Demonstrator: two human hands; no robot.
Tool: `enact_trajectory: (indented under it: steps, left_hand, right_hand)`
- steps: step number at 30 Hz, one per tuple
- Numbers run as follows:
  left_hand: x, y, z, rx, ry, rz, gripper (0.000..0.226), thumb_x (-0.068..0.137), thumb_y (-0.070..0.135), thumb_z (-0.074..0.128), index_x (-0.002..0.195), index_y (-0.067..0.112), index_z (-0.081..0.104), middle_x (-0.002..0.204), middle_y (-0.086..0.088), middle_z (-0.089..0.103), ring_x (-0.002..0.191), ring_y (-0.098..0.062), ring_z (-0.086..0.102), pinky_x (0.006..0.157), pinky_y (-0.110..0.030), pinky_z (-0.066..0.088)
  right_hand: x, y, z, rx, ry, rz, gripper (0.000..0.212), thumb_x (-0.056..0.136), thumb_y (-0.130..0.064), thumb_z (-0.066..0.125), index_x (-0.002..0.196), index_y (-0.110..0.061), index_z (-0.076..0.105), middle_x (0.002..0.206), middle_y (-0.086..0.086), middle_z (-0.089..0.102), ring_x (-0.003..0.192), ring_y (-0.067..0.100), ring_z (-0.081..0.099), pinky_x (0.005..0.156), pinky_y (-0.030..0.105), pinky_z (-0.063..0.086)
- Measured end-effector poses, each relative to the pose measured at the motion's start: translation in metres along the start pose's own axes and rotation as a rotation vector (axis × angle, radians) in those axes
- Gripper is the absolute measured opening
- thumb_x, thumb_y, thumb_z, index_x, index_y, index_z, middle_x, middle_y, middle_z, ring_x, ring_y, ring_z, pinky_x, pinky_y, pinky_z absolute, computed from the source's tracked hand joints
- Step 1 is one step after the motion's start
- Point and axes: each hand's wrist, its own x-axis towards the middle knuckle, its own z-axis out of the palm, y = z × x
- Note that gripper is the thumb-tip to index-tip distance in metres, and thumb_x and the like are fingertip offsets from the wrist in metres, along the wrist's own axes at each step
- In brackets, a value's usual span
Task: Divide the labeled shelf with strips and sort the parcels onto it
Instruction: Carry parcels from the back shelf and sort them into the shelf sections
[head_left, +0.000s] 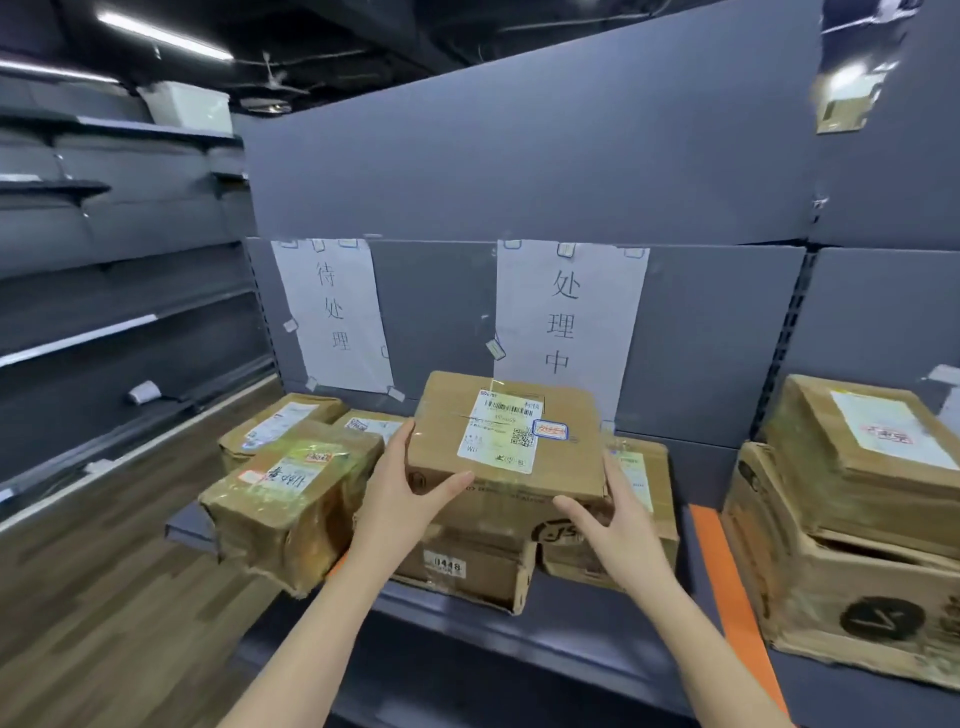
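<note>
Parcel (506, 449) atop stacked boxes (467, 566) on grey shelf (519, 644), below paper label (569, 322). Left hand (402, 486) and right hand (618, 525) grasp its sides, fingers curled around edges. Orange strip (727, 582) lies right of stack.

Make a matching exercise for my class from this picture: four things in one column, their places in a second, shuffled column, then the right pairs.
Things:
1. orange strip
2. parcel with blue stamp
3. white bin
4. box marked 0448

Places:
A. under the held parcel
B. between both hands
C. flat on the shelf, right of the middle stack
D. top of the far left shelving

Pairs: 1-C, 2-B, 3-D, 4-A
</note>
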Motion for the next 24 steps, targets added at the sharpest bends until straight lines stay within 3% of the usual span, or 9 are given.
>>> enact_trajectory:
  steps: [3, 7, 15, 19, 24]
  left_hand:
    - [0.029, -0.016, -0.007, -0.002, -0.009, -0.028, 0.082, 0.074, 0.035, 0.076, 0.141, 0.027, 0.031, 0.132, 0.015, 0.044, 0.117, -0.002, 0.040, 0.098, -0.024, 0.033]
    - [0.060, -0.042, -0.007, 0.018, 0.007, -0.060, 0.083, 0.071, 0.039, 0.078, 0.140, 0.027, 0.033, 0.135, 0.009, 0.046, 0.117, -0.005, 0.042, 0.097, -0.027, 0.036]
    - [0.111, -0.071, -0.005, 0.135, -0.085, -0.057, 0.075, 0.071, 0.041, 0.078, 0.134, 0.027, 0.040, 0.130, 0.010, 0.047, 0.116, -0.008, 0.045, 0.095, -0.027, 0.038]
    - [0.144, -0.085, -0.004, 0.187, -0.163, -0.047, 0.072, 0.070, 0.041, 0.078, 0.131, 0.023, 0.044, 0.122, 0.011, 0.050, 0.110, -0.006, 0.047, 0.089, -0.025, 0.040]
    - [0.176, -0.099, -0.010, 0.233, -0.244, 0.012, 0.062, 0.074, 0.034, 0.077, 0.128, 0.019, 0.049, 0.118, 0.007, 0.050, 0.100, -0.005, 0.046, 0.083, -0.022, 0.038]
  right_hand:
    - [0.026, 0.003, 0.019, -0.037, -0.023, 0.026, 0.073, 0.084, -0.036, 0.066, 0.145, -0.029, 0.027, 0.131, -0.022, 0.049, 0.122, 0.004, 0.046, 0.100, 0.021, 0.038]
    - [0.057, 0.009, 0.037, -0.086, -0.052, 0.010, 0.077, 0.084, -0.039, 0.066, 0.147, -0.032, 0.022, 0.130, -0.021, 0.049, 0.122, 0.004, 0.047, 0.103, 0.026, 0.039]
    - [0.089, 0.023, 0.062, -0.171, -0.049, 0.091, 0.082, 0.085, -0.039, 0.064, 0.149, -0.027, 0.014, 0.134, -0.017, 0.045, 0.125, 0.008, 0.043, 0.105, 0.026, 0.036]
    - [0.106, 0.025, 0.073, -0.195, -0.028, 0.111, 0.076, 0.087, -0.034, 0.063, 0.147, -0.027, 0.018, 0.123, -0.023, 0.041, 0.115, -0.001, 0.040, 0.098, 0.018, 0.033]
    - [0.120, 0.028, 0.088, -0.252, 0.020, 0.154, 0.072, 0.088, -0.033, 0.062, 0.146, -0.026, 0.021, 0.122, -0.023, 0.041, 0.116, 0.001, 0.042, 0.091, 0.016, 0.033]
